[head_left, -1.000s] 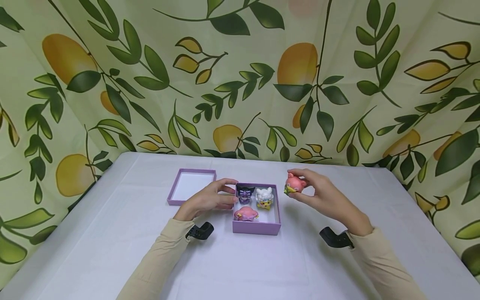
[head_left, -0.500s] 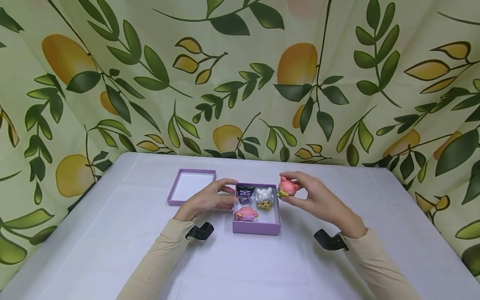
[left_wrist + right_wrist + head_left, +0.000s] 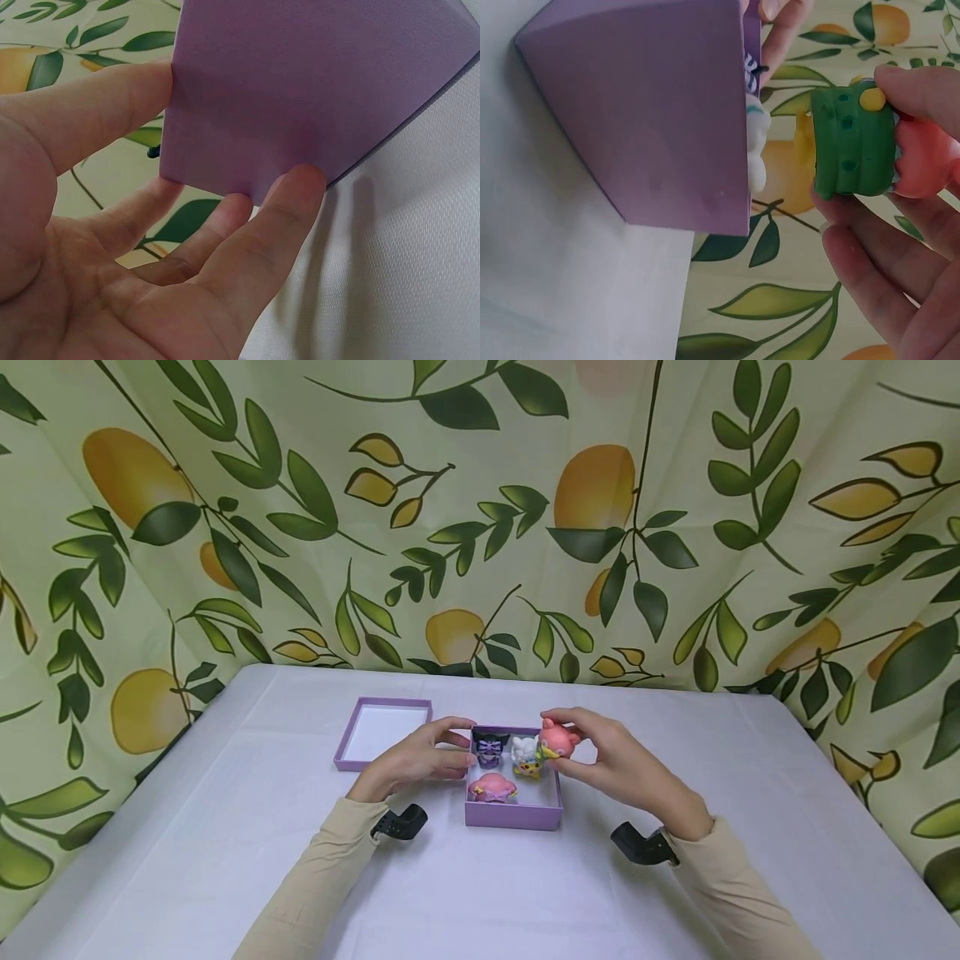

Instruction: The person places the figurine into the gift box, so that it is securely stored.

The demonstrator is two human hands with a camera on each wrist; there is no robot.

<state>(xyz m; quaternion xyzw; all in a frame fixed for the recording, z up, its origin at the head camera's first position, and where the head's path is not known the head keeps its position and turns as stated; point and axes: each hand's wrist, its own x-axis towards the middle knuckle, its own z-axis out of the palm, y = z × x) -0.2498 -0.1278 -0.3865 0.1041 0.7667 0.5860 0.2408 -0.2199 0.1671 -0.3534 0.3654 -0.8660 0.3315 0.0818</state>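
Note:
In the head view, my left hand point(image 3: 420, 752) holds the left side of a shallow purple box point(image 3: 513, 816), fingers at its far left corner. The left wrist view shows its thumb at the rim of the box wall point(image 3: 300, 75) and fingertips along the far edge. My right hand point(image 3: 615, 760) pinches a pink-headed toy figure point(image 3: 557, 739) above the box's right rim; its base point(image 3: 851, 142) is green. Inside the box are a black-and-purple figure point(image 3: 491, 750), a white-and-yellow figure point(image 3: 527, 758), partly hidden by the held one, and a pink figure point(image 3: 492, 787).
A purple-rimmed box lid point(image 3: 382, 727) lies inside-up, left of the box behind my left hand. A white cloth point(image 3: 517, 893) covers the table. Behind it hangs a curtain point(image 3: 480, 527) printed with leaves and orange fruit.
My right hand has carried the pink-headed figure leftward, from beside the box to over its right rim. The left hand and the box have stayed in place.

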